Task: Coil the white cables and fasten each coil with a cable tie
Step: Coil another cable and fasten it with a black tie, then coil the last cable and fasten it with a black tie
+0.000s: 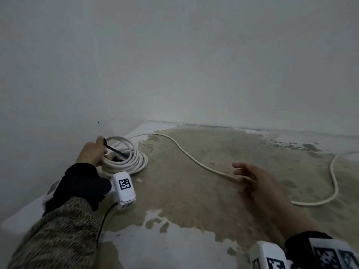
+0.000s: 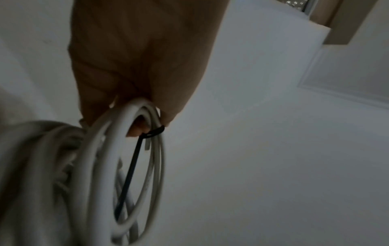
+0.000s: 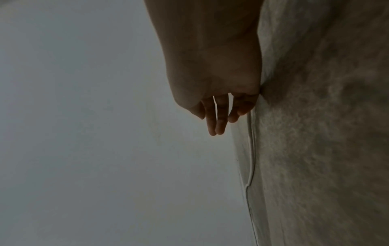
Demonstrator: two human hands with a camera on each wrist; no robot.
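A coil of white cable point(image 1: 126, 158) lies on the floor near the wall, bound by a black cable tie point(image 1: 116, 150). My left hand point(image 1: 92, 151) grips the coil at its left side; the left wrist view shows its fingers curled round the strands of the coil point(image 2: 118, 158) beside the black cable tie point(image 2: 151, 132), whose tail hangs across the loops. A second, loose white cable point(image 1: 186, 152) snakes over the floor to the right. My right hand point(image 1: 250, 177) hovers just over that cable with fingers spread and relaxed, and the right wrist view shows the fingers point(image 3: 219, 123) straight, holding nothing.
The floor point(image 1: 194, 200) is patchy beige and white. A white wall point(image 1: 174, 65) rises right behind the coil. The loose cable loops away at the far right point(image 1: 334, 183). White tagged wrist cameras point(image 1: 124, 187) sit on both forearms.
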